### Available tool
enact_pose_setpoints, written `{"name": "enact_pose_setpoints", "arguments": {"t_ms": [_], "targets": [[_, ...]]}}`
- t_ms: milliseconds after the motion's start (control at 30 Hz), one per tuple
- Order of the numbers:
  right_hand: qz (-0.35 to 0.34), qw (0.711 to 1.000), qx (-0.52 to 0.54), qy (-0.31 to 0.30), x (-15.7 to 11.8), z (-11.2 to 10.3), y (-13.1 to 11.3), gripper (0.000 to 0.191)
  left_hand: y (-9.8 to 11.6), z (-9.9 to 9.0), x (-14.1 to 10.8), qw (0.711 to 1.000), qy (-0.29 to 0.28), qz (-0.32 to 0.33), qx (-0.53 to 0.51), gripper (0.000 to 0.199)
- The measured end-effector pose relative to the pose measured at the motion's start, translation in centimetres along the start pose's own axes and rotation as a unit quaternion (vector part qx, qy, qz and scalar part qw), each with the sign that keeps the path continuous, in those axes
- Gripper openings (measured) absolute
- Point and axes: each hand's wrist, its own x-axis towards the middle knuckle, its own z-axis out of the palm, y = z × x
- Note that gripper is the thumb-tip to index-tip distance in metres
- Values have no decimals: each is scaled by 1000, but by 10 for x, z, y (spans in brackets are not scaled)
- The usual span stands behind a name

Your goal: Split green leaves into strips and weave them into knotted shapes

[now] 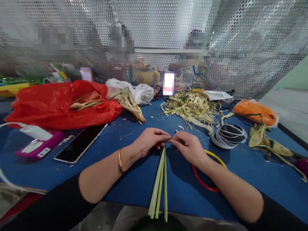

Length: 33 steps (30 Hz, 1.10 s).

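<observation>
Several long pale-green leaf strips (158, 189) hang in a narrow fan, their lower ends past the table's front edge. Their upper ends meet beneath the fingers of my left hand (154, 139), which is closed on them in a pinch. My right hand (187, 144) is also pinched shut, its fingertips almost touching the left ones. Whatever lies between the right fingertips is too small to make out. Under my right wrist are a yellow and red ring (196, 178) on the blue table (134, 186). A spool of white tie (229, 136) stands right of that hand.
A heap of shredded dry husk (192, 107) lies beyond my hands. On the left are a red plastic bag (48, 102), a phone (81, 144) and a purple power strip (40, 144). An orange packet (256, 112) sits at right. A perforated metal screen (156, 35) closes the back.
</observation>
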Motion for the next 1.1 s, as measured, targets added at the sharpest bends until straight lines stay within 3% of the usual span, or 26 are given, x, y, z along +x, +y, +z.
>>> {"name": "enact_pose_setpoints", "arguments": {"t_ms": [200,300,367,533,667,833,1100], "targets": [[-42,997,-44,-51,-2,-5,-4,18,8,-1,-4,997,14,33,67,16],[1,1000,1,9,3,-12,-7,7,14,-2,-7,995,5,61,82,16],[41,996,70,39,9,-13,-9,17,17,-4,-8,993,-6,83,83,15],[67,970,220,-74,27,-1,-11,39,17,-9,-5,987,-40,130,80,13],[52,977,180,-102,29,8,-2,41,15,-16,-1,976,-33,165,139,8],[50,983,164,-66,22,9,7,37,14,-17,-2,924,34,233,301,7],[48,992,110,-29,20,10,0,30,8,-13,-6,789,128,308,516,19]]}}
